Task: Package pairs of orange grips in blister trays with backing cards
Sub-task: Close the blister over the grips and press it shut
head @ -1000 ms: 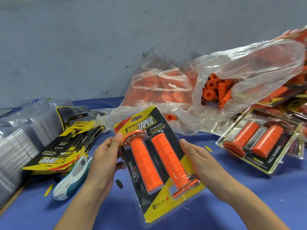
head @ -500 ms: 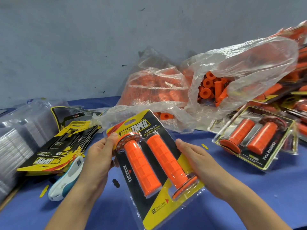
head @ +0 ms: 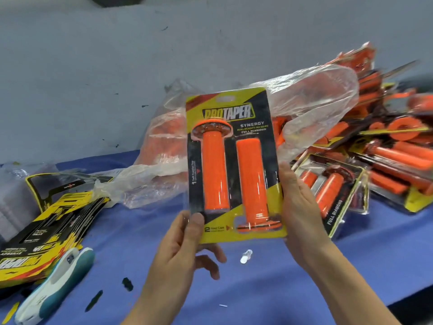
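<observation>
A finished blister pack with two orange grips on a yellow and black backing card stands upright in the air above the blue table. My left hand pinches its lower left corner, thumb on the front and fingers behind. My right hand grips its right edge, with the fingers hidden behind the card. Clear plastic bags of loose orange grips lie behind the pack.
A stack of backing cards lies at the left, beside clear blister trays. A white and teal stapler rests at the lower left. Finished packs pile up at the right. Small scraps dot the blue tablecloth.
The pack has been lifted from a tilted, low position and turned upright. My left hand slid from its upper left edge to the bottom left corner.
</observation>
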